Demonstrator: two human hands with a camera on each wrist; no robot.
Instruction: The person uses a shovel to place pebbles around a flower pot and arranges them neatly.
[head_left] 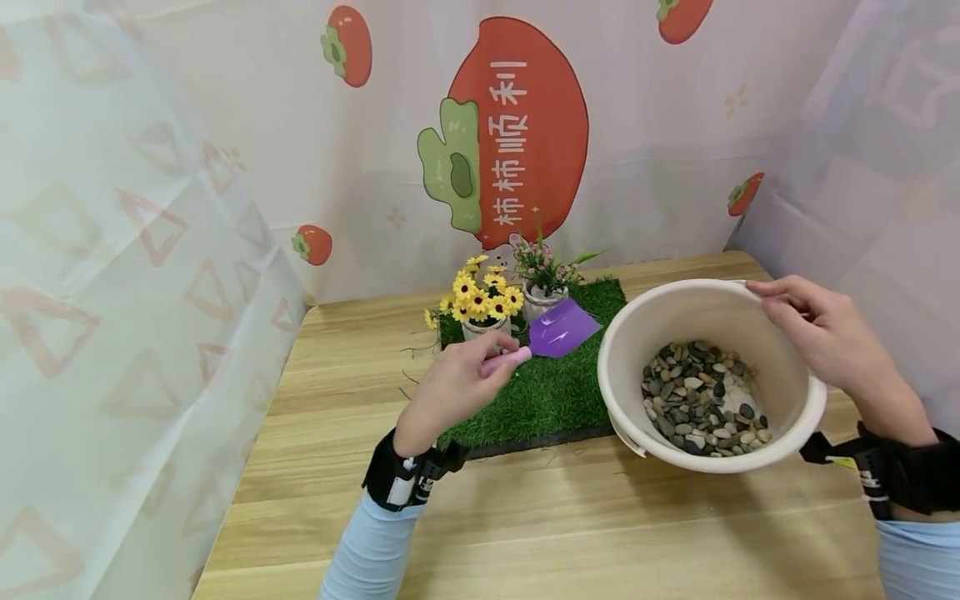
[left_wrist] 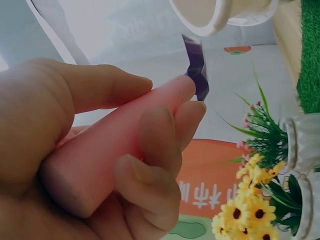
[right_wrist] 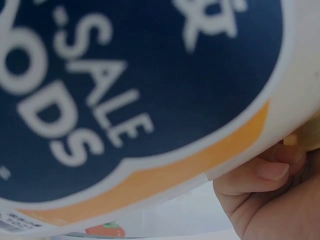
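Note:
A toy shovel with a purple blade [head_left: 564,328] is held by its pink handle [left_wrist: 117,137] in my left hand [head_left: 448,385], fingers curled round it. Nothing shows on the blade, which points right above the grass mat. At the right, my right hand [head_left: 828,333] grips the far right rim of a white bucket [head_left: 618,392], whose mouth faces me at a tilt. Grey, black and cream pebbles [head_left: 693,396] lie on its bottom. The right wrist view is mostly filled by the bucket's dark blue label [right_wrist: 165,85], with the right fingers [right_wrist: 250,177] bent beside it.
An artificial grass mat [head_left: 525,408] lies on the wooden table [head_left: 337,433]. On its back part stand a pot of yellow flowers [head_left: 480,296] and a pot of pink flowers [head_left: 543,271]. Behind hangs a persimmon-printed curtain [head_left: 390,167], with pale sheets at both sides.

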